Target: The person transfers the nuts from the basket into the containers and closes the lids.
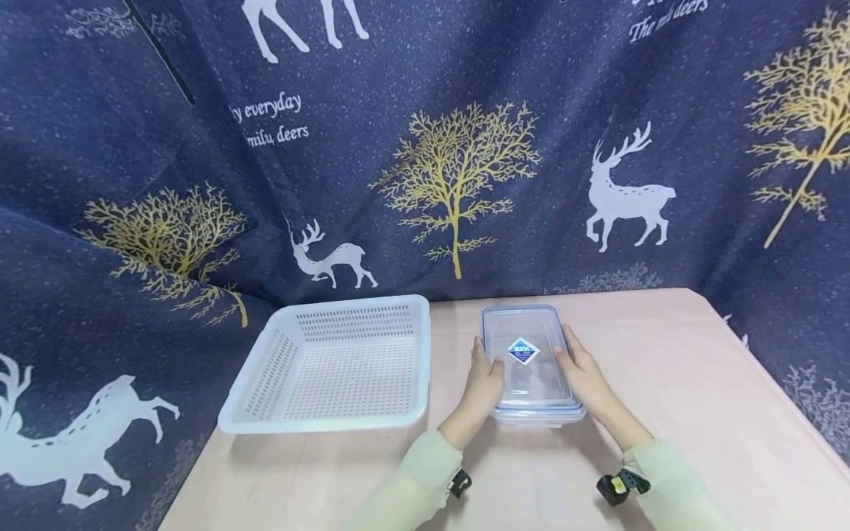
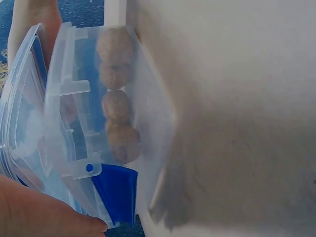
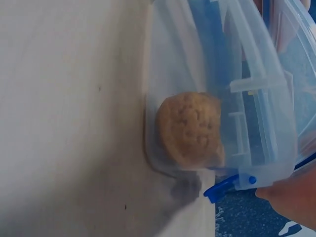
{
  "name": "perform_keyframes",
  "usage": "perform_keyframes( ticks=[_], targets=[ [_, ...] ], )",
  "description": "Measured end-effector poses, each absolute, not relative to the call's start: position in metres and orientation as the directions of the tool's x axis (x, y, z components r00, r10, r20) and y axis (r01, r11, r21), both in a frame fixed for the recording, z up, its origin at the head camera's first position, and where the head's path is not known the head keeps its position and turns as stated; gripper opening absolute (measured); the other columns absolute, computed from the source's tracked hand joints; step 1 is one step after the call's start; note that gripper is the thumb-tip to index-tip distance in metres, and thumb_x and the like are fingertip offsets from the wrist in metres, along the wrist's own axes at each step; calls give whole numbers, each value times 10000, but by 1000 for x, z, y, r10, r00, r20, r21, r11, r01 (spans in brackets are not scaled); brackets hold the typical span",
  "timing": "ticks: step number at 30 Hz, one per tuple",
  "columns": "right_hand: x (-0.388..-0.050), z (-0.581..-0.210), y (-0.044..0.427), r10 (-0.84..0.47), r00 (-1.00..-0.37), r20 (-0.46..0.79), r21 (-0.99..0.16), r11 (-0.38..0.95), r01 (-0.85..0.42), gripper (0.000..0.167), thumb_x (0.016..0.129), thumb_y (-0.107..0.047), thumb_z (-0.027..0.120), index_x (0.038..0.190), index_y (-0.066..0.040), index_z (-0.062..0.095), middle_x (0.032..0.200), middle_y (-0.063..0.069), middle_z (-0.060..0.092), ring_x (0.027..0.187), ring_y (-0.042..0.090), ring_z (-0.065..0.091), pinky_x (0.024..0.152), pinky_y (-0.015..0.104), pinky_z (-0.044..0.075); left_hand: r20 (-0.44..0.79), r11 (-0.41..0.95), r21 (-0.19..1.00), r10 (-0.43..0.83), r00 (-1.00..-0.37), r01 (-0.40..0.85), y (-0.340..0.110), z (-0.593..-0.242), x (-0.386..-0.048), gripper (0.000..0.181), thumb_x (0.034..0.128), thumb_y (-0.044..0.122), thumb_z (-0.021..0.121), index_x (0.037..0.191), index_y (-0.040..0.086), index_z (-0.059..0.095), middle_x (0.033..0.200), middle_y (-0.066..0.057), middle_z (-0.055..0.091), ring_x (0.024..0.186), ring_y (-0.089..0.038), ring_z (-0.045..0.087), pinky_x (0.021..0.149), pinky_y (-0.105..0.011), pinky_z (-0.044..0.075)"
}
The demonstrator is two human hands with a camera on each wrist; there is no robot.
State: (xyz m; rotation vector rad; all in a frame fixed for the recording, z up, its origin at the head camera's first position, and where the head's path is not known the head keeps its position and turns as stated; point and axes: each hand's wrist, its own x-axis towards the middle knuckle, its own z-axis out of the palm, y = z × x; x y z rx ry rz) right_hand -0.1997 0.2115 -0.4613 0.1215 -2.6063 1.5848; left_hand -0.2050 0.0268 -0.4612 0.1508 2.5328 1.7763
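A clear lid (image 1: 521,323) with a blue seal and a blue-and-white diamond label lies over a clear plastic food container (image 1: 539,420). My left hand (image 1: 483,383) grips the lid's left edge, thumb on top. At the right edge, my right hand (image 1: 592,382) holds it the same way. In the left wrist view, several brown, wrinkled, walnut-like balls (image 2: 118,106) show through the container wall, and a blue latch flap (image 2: 118,192) sticks outward. Another such ball (image 3: 191,129) and a second blue latch (image 3: 224,186) appear in the right wrist view. The lid looks slightly raised from the rim.
A white perforated plastic basket (image 1: 325,428) stands on the pink-covered table (image 1: 671,354), left of the container. Behind the table hangs a dark blue cloth (image 1: 518,66) with deer and trees. A black strap device sits on each wrist.
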Motion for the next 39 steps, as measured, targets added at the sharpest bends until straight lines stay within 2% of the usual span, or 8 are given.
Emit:
perform_keyframes(
  ticks=[7,11,19,27,36,39],
  targets=[
    [-205,-468,213,-25,-993,112,-864,491,-110,596,1050,-205,334,1494,83,59,1528,322,94,1400,487,102,1147,570,111,-9,352,935,109,-994,30,29,-466,-206,637,1014,184,377,1485,-110,65,1534,-340,54,1406,-493,66,1135,-609,79],
    [-206,-469,213,-23,-992,126,-857,500,-121,590,1046,-187,343,1492,88,72,1524,329,106,1396,495,113,1145,576,117,7,381,923,96,-995,44,31,-471,-208,630,1006,157,387,1472,-133,78,1517,-365,79,1392,-513,100,1132,-605,108],
    [-205,-470,216,-26,-994,103,-861,498,-102,581,1045,-167,340,1493,84,67,1525,325,101,1397,495,108,1142,580,117,25,400,914,93,-995,60,36,-473,-208,639,1003,148,396,1476,-125,63,1514,-368,94,1388,-500,151,1135,-568,161],
    [-203,-478,218,-25,-996,82,-853,516,-83,588,1054,-209,321,1506,51,50,1530,315,104,1395,500,108,1137,592,114,37,414,907,113,-993,80,36,-480,-207,635,1008,126,391,1474,-129,43,1522,-356,82,1402,-475,140,1149,-533,155],
    [-204,-486,220,-28,-995,94,-877,471,-96,549,1065,-245,254,1513,28,94,1550,268,110,1414,462,95,1150,572,95,29,403,912,107,-994,70,34,-485,-208,633,1011,136,394,1485,-106,52,1516,-364,88,1394,-502,129,1131,-580,163],
    [-203,-486,220,-21,-999,43,-889,456,-48,567,1067,-273,232,1502,61,91,1545,290,100,1417,461,78,1150,573,87,13,358,933,83,-996,42,32,-486,-209,628,1001,128,407,1493,-85,80,1510,-365,111,1384,-519,135,1121,-611,160]
  ],
)
